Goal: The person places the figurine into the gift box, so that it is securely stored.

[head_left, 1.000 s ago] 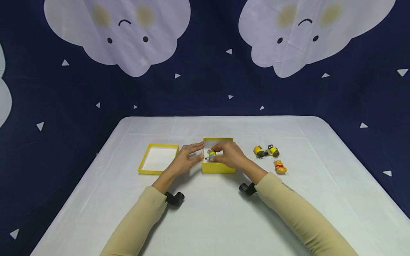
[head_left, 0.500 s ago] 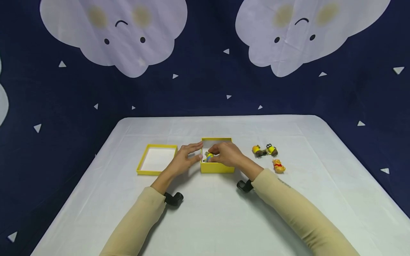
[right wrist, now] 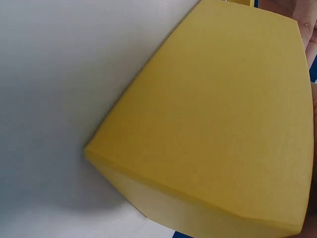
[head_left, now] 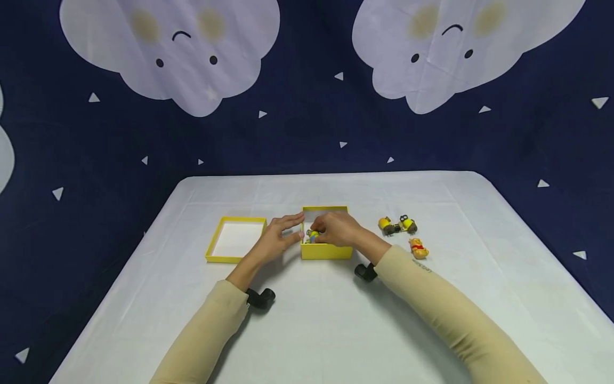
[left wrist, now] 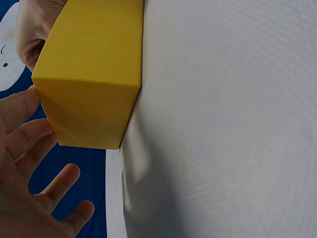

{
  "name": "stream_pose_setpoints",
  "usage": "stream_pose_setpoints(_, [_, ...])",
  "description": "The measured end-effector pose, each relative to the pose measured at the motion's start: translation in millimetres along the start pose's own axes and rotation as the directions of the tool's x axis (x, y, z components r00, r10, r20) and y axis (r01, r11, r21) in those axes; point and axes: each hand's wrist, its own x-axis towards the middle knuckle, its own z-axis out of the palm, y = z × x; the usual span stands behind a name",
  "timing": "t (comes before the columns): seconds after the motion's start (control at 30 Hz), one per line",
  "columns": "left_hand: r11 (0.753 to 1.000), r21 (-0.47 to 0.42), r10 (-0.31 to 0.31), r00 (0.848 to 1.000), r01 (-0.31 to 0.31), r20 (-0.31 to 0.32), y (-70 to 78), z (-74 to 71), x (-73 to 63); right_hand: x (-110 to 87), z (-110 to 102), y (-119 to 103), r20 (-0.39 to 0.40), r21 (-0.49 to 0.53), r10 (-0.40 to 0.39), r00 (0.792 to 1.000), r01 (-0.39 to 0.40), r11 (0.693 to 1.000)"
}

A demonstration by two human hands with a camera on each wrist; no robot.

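Note:
An open yellow box (head_left: 326, 253) with a pale inside stands at mid-table. My right hand (head_left: 339, 229) reaches over its rim and pinches a small minion figurine (head_left: 313, 235), yellow with blue, low inside the box near its left wall. The front wall and my fingers hide part of the figurine. At the box's left side is my left hand (head_left: 274, 240). In the left wrist view its spread fingers (left wrist: 30, 136) touch the box's top edge. The right wrist view is mostly filled by the box's yellow walls (right wrist: 213, 114), with little of a hand showing.
Left of the box lies its yellow-rimmed lid (head_left: 223, 260), white inside face up. To the right are two more minion figurines, one (head_left: 385, 224) beside another (head_left: 409, 224), and an orange bear figurine (head_left: 419, 249) in red. A white cloth covers the table (head_left: 307, 320).
My right hand has lowered the minion figurine slightly, so less of it shows above the box's front wall. The left hand stays at the box's side. The head view has shifted a little.

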Motion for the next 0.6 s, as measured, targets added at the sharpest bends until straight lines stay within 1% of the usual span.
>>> stream_pose_setpoints(0.13, [1.000,-0.005,-0.006,1.000,0.006,0.012,0.0,-0.7,0.1,2.6,-1.1,-1.4,0.014,-0.034,-0.020,1.000,0.020,0.999])
stream_pose_setpoints(0.23, [1.000,-0.001,-0.003,1.000,0.003,0.013,0.6,-1.2,0.6,4.8,-1.5,-2.2,0.021,-0.050,-0.020,1.000,0.021,0.999])
stream_pose_setpoints(0.43, [1.000,0.011,0.020,1.000,-0.020,0.000,0.9,-1.0,0.8,7.2,-1.5,-2.9,0.042,-0.076,-0.024,0.999,0.027,0.997])
stream_pose_setpoints(0.6, [1.000,0.005,0.017,1.000,-0.017,0.005,0.0,0.1,0.2,6.7,-2.1,-3.6,0.075,-0.118,0.007,0.997,0.002,0.993])
